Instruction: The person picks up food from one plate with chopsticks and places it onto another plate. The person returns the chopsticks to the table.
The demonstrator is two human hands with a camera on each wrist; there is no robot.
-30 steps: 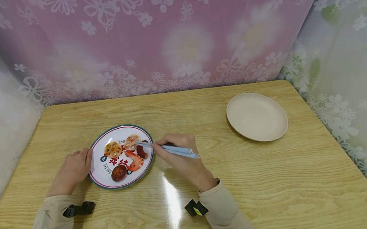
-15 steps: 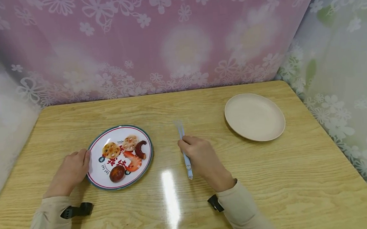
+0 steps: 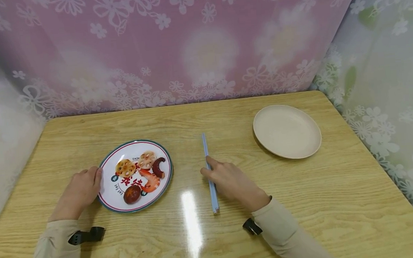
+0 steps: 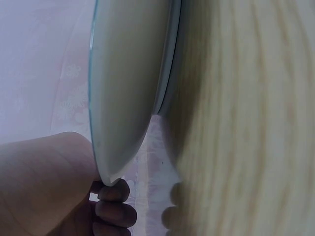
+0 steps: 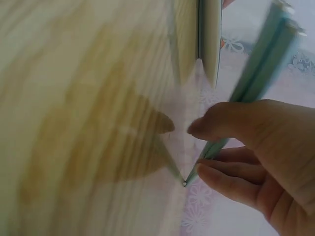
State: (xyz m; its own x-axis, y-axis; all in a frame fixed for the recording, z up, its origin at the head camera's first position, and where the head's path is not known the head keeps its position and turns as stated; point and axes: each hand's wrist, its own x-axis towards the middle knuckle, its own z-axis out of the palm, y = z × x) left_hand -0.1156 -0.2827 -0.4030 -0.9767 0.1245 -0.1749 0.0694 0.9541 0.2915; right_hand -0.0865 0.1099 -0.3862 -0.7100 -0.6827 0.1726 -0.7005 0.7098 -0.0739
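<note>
My left hand (image 3: 82,188) grips the left rim of a white oval plate (image 3: 110,192) with a blue-green and red edge. In the left wrist view its fingers (image 4: 114,212) curl below the rim. Food pieces lie on the plate: two lotus root slices (image 3: 125,168), a dark curled tentacle piece (image 3: 158,168), a shrimp (image 3: 150,182) and a brown mushroom cap (image 3: 132,194). Right of the plate, my right hand (image 3: 232,182) holds a pair of light blue chopsticks (image 3: 214,197) between thumb and fingers. They lie side by side, far tips down at the table in the right wrist view.
A plain beige plate (image 3: 287,132) stands at the back right of the wooden table (image 3: 303,210). Flowered curtains (image 3: 201,46) hang behind and at the sides. Each wrist wears a black strap with a small camera.
My right hand has moved right, away from the food, taking the chopsticks along. They have turned to point away from me and come down to the table. My left hand stays on the plate.
</note>
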